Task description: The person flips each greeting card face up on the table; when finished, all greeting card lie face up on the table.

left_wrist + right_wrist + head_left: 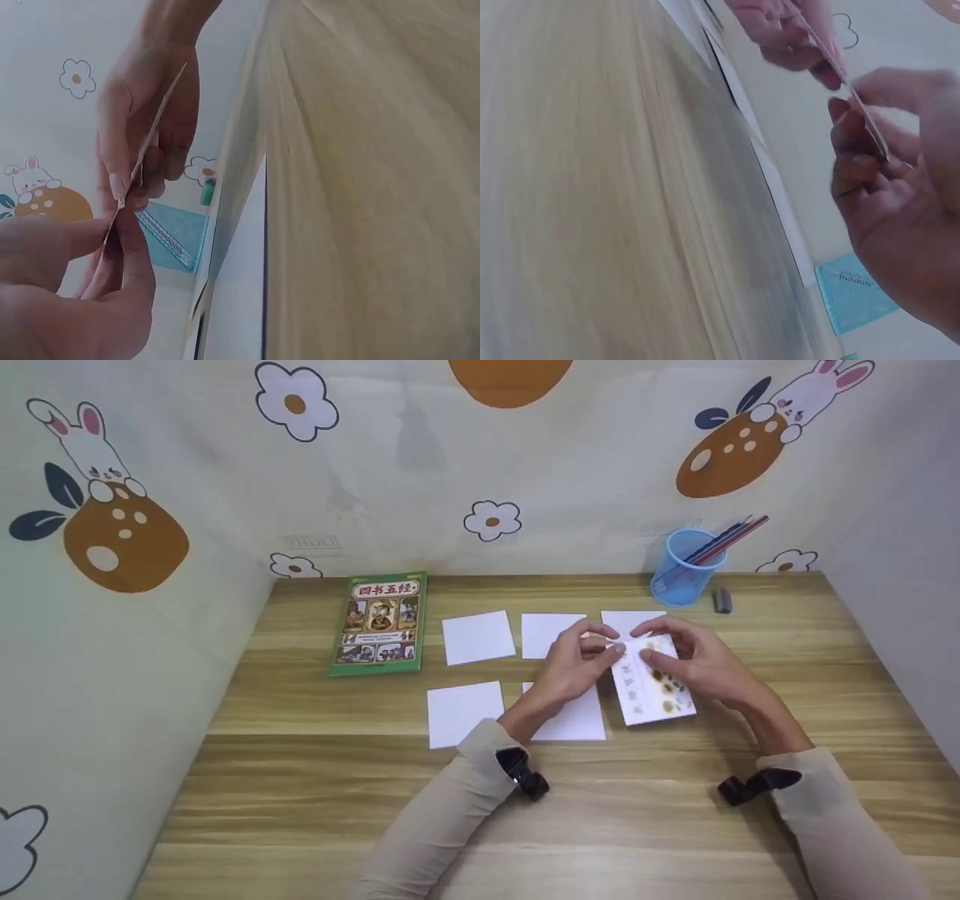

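Note:
Both hands hold one white card (pixel 637 690) printed with sunflowers and a column of characters, raised above the right side of the table. My left hand (pixel 574 664) pinches its upper left edge between thumb and fingers. The right hand (pixel 694 660) pinches the upper right part, thumb on the printed face. Edge-on, the card (pixel 155 124) looks thin in the left wrist view, with the left hand (pixel 82 292) below and the right hand (pixel 154 105) above. In the right wrist view the right hand (pixel 907 187) grips the card's lower end.
Several blank white cards lie in two rows, among them a front-left card (pixel 461 712) and a back-left card (pixel 478 637). A green comic-style book (pixel 380 622) lies left. Behind stand a blue mesh pen cup (pixel 679 585) with pencils and a small dark eraser-like block (pixel 722 601).

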Action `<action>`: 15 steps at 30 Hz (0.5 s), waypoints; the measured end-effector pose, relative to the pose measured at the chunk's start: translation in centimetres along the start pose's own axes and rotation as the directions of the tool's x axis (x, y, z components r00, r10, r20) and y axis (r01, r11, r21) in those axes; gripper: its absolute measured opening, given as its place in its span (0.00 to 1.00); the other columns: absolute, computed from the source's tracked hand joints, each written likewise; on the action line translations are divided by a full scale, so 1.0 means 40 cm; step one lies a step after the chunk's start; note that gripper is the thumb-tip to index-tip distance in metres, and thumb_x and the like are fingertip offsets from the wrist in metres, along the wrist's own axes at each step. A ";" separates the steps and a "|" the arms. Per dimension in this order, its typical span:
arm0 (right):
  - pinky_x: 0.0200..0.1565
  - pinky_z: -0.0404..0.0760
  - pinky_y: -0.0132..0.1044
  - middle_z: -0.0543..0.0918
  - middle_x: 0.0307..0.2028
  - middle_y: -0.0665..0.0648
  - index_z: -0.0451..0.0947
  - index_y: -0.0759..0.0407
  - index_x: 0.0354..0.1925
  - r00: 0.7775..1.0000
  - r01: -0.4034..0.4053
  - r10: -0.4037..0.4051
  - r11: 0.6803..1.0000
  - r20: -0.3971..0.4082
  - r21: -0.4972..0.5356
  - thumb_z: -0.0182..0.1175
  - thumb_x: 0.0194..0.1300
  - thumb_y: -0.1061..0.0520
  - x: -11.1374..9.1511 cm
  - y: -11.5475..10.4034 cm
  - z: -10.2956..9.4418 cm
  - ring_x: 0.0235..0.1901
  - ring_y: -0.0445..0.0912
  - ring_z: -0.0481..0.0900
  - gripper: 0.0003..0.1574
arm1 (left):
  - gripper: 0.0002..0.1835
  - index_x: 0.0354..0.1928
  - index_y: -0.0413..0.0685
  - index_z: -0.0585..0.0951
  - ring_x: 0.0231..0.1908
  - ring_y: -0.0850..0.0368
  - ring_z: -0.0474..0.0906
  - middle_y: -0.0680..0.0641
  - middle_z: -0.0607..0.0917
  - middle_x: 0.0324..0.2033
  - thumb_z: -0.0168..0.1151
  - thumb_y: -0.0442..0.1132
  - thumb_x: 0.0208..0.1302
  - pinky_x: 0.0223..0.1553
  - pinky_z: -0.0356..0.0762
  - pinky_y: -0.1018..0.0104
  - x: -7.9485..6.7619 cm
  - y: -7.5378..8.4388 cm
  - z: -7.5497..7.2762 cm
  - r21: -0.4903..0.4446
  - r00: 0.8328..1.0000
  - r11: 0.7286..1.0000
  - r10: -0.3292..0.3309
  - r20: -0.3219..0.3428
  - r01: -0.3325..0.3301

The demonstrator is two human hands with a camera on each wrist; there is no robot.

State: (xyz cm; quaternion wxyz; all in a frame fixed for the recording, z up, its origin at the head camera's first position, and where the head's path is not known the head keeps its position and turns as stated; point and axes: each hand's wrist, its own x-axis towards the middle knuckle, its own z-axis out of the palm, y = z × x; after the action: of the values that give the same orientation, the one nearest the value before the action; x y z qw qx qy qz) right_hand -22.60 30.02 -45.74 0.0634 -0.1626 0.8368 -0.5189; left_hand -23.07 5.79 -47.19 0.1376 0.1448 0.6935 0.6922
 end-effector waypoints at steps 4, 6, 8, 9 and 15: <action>0.40 0.84 0.30 0.85 0.50 0.52 0.77 0.64 0.58 0.990 -0.002 0.006 1.000 -0.141 0.024 0.68 0.76 0.56 0.006 -0.007 0.002 0.41 0.41 0.85 0.19 | 0.25 0.62 0.43 0.75 0.44 0.59 0.88 0.44 0.92 0.45 0.74 0.32 0.66 0.46 0.86 0.69 0.000 0.000 0.003 -0.085 0.995 0.991 -0.100 -0.007 0.099; 0.39 0.85 0.29 0.85 0.46 0.52 0.75 0.65 0.62 0.985 0.008 -0.001 0.999 -0.170 0.040 0.68 0.76 0.58 0.008 -0.002 0.000 0.39 0.40 0.85 0.22 | 0.26 0.62 0.44 0.75 0.44 0.60 0.87 0.46 0.91 0.45 0.73 0.30 0.64 0.45 0.86 0.69 -0.002 0.001 0.002 -0.059 0.993 0.991 -0.120 0.004 0.120; 0.39 0.85 0.29 0.86 0.43 0.52 0.73 0.65 0.66 0.987 0.021 -0.016 0.999 -0.161 0.026 0.67 0.75 0.61 0.009 0.008 -0.004 0.39 0.39 0.85 0.26 | 0.22 0.59 0.44 0.78 0.43 0.61 0.87 0.46 0.91 0.44 0.69 0.28 0.64 0.44 0.85 0.70 -0.002 0.001 0.000 -0.003 0.995 0.995 -0.101 0.008 0.101; 0.39 0.84 0.28 0.87 0.41 0.52 0.74 0.63 0.68 0.989 0.023 -0.021 1.000 -0.146 0.015 0.67 0.75 0.62 0.010 0.013 -0.007 0.38 0.39 0.85 0.27 | 0.19 0.57 0.44 0.80 0.43 0.62 0.86 0.47 0.92 0.43 0.67 0.28 0.65 0.44 0.83 0.72 -0.002 0.001 -0.001 0.031 0.997 0.996 -0.081 0.004 0.081; 0.37 0.85 0.28 0.85 0.39 0.57 0.78 0.59 0.69 0.998 0.031 -0.031 1.000 -0.054 -0.001 0.67 0.76 0.60 0.011 0.028 -0.018 0.36 0.39 0.86 0.27 | 0.14 0.57 0.44 0.85 0.47 0.63 0.87 0.47 0.92 0.47 0.62 0.29 0.72 0.51 0.84 0.73 0.004 0.000 -0.002 0.115 0.989 0.992 0.059 -0.136 -0.044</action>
State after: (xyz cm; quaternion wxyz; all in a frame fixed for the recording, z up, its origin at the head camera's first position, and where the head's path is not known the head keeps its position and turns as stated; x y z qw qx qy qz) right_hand -23.45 30.95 -46.37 0.0329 -0.1616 0.8356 -0.5240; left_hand -23.27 5.78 -47.19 0.0627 0.1216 0.7349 0.6642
